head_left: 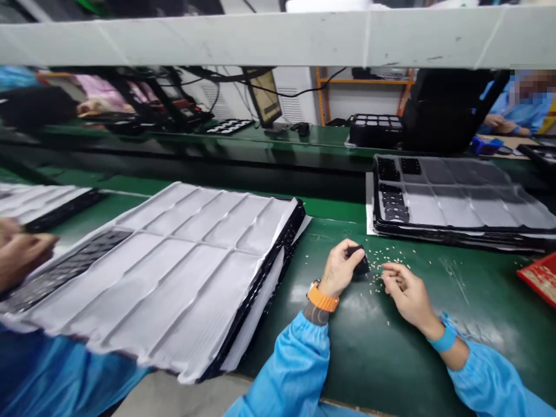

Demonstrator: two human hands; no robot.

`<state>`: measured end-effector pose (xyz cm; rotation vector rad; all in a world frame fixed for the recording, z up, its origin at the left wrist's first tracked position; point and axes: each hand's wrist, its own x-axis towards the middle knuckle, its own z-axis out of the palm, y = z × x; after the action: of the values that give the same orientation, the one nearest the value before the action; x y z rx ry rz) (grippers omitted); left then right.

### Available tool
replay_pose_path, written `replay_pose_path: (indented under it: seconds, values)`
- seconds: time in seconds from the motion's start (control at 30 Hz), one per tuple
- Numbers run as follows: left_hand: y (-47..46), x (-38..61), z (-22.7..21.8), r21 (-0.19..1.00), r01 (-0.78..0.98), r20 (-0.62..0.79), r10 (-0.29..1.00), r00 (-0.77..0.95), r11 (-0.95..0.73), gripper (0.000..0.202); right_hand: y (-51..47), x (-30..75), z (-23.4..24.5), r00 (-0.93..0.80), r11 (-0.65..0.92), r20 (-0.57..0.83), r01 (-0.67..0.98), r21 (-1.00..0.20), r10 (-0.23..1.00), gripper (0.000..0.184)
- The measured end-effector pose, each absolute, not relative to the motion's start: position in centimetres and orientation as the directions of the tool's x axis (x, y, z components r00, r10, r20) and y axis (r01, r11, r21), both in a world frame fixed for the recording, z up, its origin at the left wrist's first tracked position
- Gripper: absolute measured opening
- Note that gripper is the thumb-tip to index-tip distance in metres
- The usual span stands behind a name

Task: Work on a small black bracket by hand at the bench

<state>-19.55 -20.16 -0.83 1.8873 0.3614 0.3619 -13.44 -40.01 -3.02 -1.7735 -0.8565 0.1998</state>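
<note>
My left hand (337, 271) is closed on a small black plastic part (360, 260), gripped between thumb and fingers just above the green tabletop (365, 347). Many tiny pale pieces (377, 277) lie scattered on the table beside that part, between my two hands. To their right, my right hand (405, 291) has its thumb and fingertips drawn together in a pinch; anything between them is too small to make out. An orange watch strap (322, 297) circles my left wrist, and a blue band (443, 338) is around the right one.
A large white-lined tray stack (208, 260) lies left, with black parts (78, 266) in one row. A co-worker's hand (21, 252) is beside it. Another tray stack (469, 200) stands at back right, near a red object (541, 278). A grey beam (278, 39) crosses above.
</note>
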Motion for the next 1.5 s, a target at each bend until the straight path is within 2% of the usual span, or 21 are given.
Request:
replay_pose_path:
  seconds: [0.07,0.13,0.23,0.37,0.4,0.47,0.53,0.63,0.77,0.87,0.97,1.03,1.13,1.33,1.5]
  values:
    - [-22.6,-19.4,-1.1,0.993,-0.116,0.105,0.332,0.937,0.013,0.027,-40.0,-13.8,-2.8,0.73,-0.089,0.198,0.334,-0.938,0.654,0.033]
    - [-24.4,-19.4,-1.6,0.958,-0.165,0.093,0.293,0.952,0.234,0.026,-40.0,-14.1,-2.8,0.753,-0.112,0.184,0.323,-0.94,0.631,0.026]
    - [-25.3,-19.6,-2.1,0.901,-0.118,-0.002,0.275,0.962,0.417,0.03,-40.2,-14.0,-3.0,0.78,-0.189,0.236,0.41,-0.892,0.58,0.014]
    - [-24.8,-20.2,-2.2,0.801,0.06,-0.193,0.161,0.968,0.596,0.059,-40.7,-13.0,-3.2,0.709,-0.209,0.366,0.583,-0.785,0.602,0.014]
    - [-24.7,-20.4,-2.2,0.783,0.128,-0.239,0.105,0.965,0.609,0.063,-40.8,-12.7,-3.3,0.674,-0.201,0.411,0.636,-0.745,0.614,0.015]
    - [-24.5,-20.9,-2.1,0.756,0.244,-0.305,-0.003,0.952,0.608,0.059,-40.9,-12.2,-3.4,0.594,-0.17,0.495,0.732,-0.66,0.634,0.018]
    - [-24.5,-21.1,-2.1,0.75,0.284,-0.326,-0.039,0.945,0.598,0.052,-40.9,-11.9,-3.5,0.532,-0.127,0.544,0.781,-0.611,0.65,0.023]
    - [-24.5,-21.0,-2.2,0.81,0.204,-0.283,0.063,0.957,0.55,0.048,-40.8,-11.8,-3.6,0.512,-0.083,0.539,0.772,-0.63,0.669,0.036]
    - [-24.2,-20.7,-2.5,0.931,0.093,-0.168,0.191,0.967,0.352,0.048,-40.8,-12.0,-3.7,0.613,-0.128,0.456,0.676,-0.726,0.645,0.046]
    - [-24.0,-20.7,-2.5,0.96,0.082,-0.147,0.232,0.961,0.268,0.049,-40.9,-12.0,-3.6,0.656,-0.143,0.449,0.646,-0.75,0.607,0.036]
    - [-23.9,-20.7,-2.6,0.974,0.102,-0.152,0.253,0.956,0.201,0.047,-40.7,-11.9,-3.4,0.628,-0.133,0.532,0.708,-0.694,0.568,0.021]
    - [-23.9,-20.8,-2.7,0.979,0.12,-0.159,0.255,0.954,0.165,0.044,-40.6,-11.9,-3.2,0.62,-0.134,0.55,0.722,-0.678,0.56,0.018]
    - [-24.0,-20.8,-2.9,0.982,0.117,-0.151,0.255,0.955,0.146,0.039,-40.4,-11.9,-3.1,0.626,-0.141,0.533,0.713,-0.687,0.57,0.02]
    - [-24.0,-20.8,-2.6,0.982,0.114,-0.154,0.277,0.949,0.153,0.033,-40.3,-11.9,-3.4,0.488,-0.09,0.598,0.816,-0.571,0.636,0.023]
    - [-24.1,-20.8,-2.5,0.955,0.116,-0.198,0.296,0.935,0.273,0.037,-40.2,-11.8,-3.6,0.407,-0.056,0.585,0.85,-0.525,0.702,0.028]
